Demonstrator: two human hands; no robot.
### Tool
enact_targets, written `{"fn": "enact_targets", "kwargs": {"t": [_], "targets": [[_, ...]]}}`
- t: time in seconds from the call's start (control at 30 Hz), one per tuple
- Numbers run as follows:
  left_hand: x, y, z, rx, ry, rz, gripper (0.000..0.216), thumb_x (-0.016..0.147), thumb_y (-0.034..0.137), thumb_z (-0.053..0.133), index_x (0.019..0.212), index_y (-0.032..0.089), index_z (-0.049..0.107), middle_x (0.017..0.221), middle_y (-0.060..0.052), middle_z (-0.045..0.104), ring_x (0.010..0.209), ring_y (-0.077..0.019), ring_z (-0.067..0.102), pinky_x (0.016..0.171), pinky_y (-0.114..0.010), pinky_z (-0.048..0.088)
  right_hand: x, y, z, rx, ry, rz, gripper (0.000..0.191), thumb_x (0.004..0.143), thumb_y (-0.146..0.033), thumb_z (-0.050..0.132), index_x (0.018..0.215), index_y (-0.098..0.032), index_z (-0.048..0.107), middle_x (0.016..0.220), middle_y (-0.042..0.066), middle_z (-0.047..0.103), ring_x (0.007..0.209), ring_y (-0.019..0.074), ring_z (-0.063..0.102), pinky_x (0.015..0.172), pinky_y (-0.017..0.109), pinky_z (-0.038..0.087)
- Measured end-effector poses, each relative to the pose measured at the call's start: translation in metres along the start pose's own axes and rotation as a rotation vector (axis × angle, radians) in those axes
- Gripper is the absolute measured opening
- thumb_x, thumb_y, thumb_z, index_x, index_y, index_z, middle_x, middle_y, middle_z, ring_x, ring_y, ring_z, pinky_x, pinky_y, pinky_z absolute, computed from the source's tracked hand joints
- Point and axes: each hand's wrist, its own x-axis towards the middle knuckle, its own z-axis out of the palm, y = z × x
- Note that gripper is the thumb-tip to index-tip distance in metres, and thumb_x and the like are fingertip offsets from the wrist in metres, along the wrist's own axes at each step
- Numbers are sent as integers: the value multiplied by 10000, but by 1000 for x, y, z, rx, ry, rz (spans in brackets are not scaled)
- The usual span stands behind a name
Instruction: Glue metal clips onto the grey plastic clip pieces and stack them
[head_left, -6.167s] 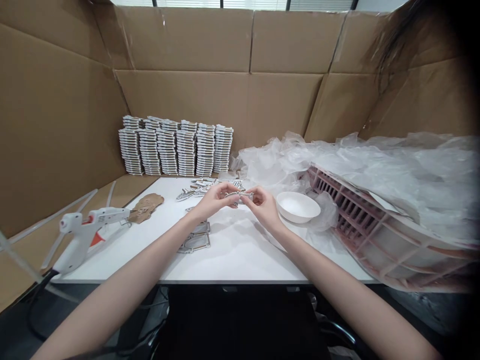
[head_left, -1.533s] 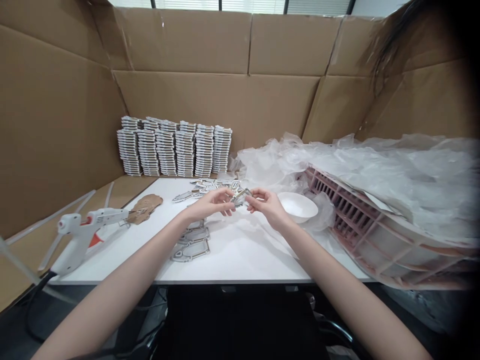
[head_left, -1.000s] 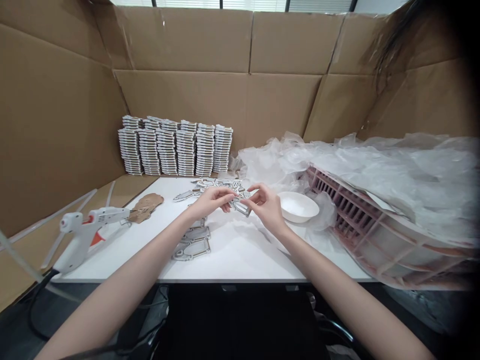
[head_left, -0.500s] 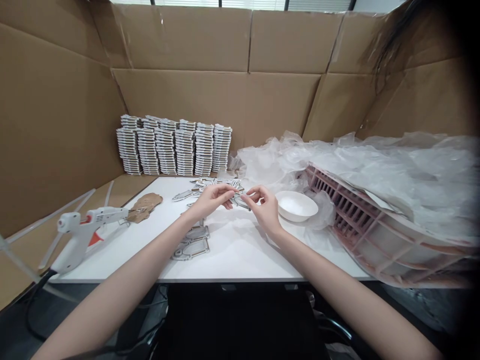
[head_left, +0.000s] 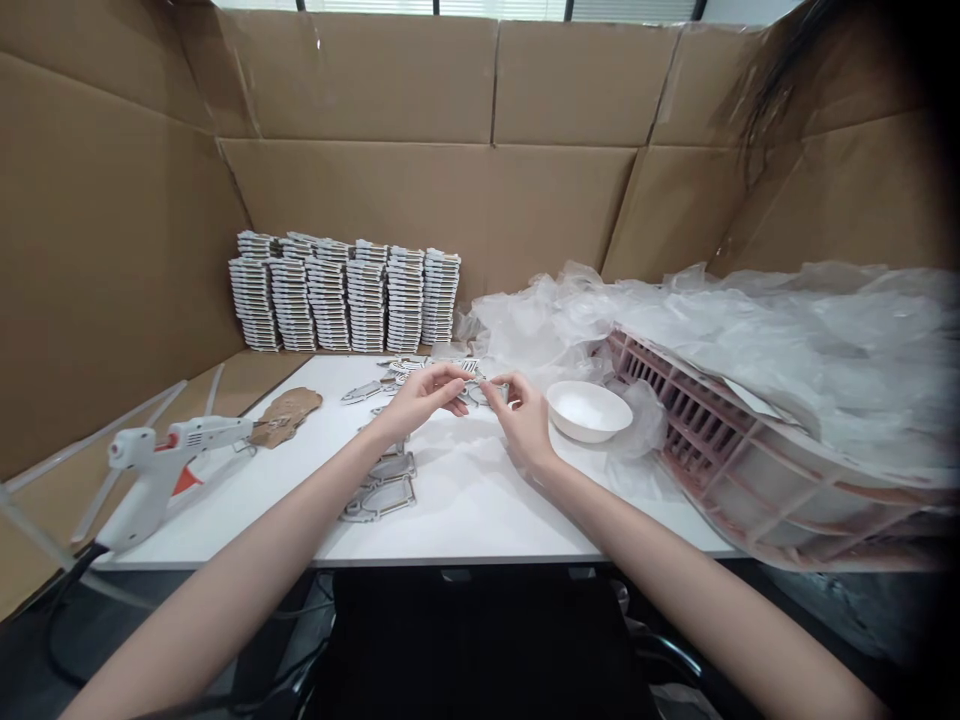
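Observation:
Over the middle of the white table, my left hand (head_left: 427, 402) and my right hand (head_left: 523, 420) pinch a small flat grey-white cutout piece (head_left: 474, 393) between their fingertips. Fingers cover much of it, so its full shape is hard to make out. Behind my hands lies a loose pile of similar flat cutouts (head_left: 364, 392). Closer to me, left of centre, several outlined frame pieces (head_left: 382, 497) with brown edges overlap on the table. A white bowl (head_left: 590, 412) stands just right of my right hand.
A white hot glue gun (head_left: 180, 450) rests at the left, its nozzle by a brown glue-stained scrap (head_left: 287, 416). Tall stacks of white pieces (head_left: 345, 300) line the back. At the right, a pink plastic basket (head_left: 720, 440) and clear plastic bags (head_left: 787, 330) crowd the table (head_left: 480, 520).
The piece has turned slightly between my fingertips, and my right fingers have shifted a little. The whole view has drifted slightly; the other things stay in place.

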Motion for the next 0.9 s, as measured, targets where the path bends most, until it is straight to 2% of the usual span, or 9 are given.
{"fn": "enact_targets", "kwargs": {"t": [0.1, 0.23, 0.5, 0.73, 0.8, 0.9], "targets": [[1, -4, -1, -11, -30, -20, 354, 798, 427, 696, 990, 138, 624, 751, -8, 655, 649, -136, 672, 648, -275, 562, -1, -1, 0, 18, -78, 30, 272, 799, -462, 630, 762, -193, 621, 605, -35, 477, 569, 123, 393, 556, 261, 330], [2, -6, 1, 45, -24, -4, 325, 743, 370, 758, 892, 149, 572, 734, 8, 631, 611, -116, 633, 577, -248, 533, -3, -2, 1, 52, -108, 14, 241, 777, -425, 664, 752, -188, 629, 590, -43, 461, 549, 111, 358, 526, 254, 305], [0, -6, -6, 70, 22, -9, 344, 717, 362, 770, 853, 160, 527, 693, 33, 599, 594, -107, 620, 593, -249, 525, -3, -1, 0, 171, -273, 14, 265, 771, -425, 643, 903, -195, 649, 715, 4, 621, 626, 151, 554, 601, 283, 448], [3, -7, -6, 185, 38, 42, 304, 708, 345, 770, 777, 151, 546, 779, -12, 627, 697, -127, 631, 625, -241, 505, -5, -1, 1, 143, -264, 41, 291, 794, -453, 613, 893, -184, 664, 639, -4, 595, 571, 142, 547, 566, 278, 466], [4, -6, -13, 191, 36, 36, 305, 694, 350, 778, 765, 148, 561, 777, -18, 636, 695, -128, 628, 643, -250, 502, -5, -2, 1, 117, -266, 26, 320, 805, -459, 607, 956, -186, 674, 689, 6, 615, 613, 145, 565, 602, 279, 478], [4, -6, -37, 201, 121, -10, 344, 635, 373, 807, 763, 148, 581, 767, -19, 636, 695, -140, 624, 662, -274, 505, -3, 0, 0, 102, -253, 24, 460, 785, -473, 635, 1149, -191, 626, 936, 61, 665, 772, 168, 613, 690, 291, 499]]}}
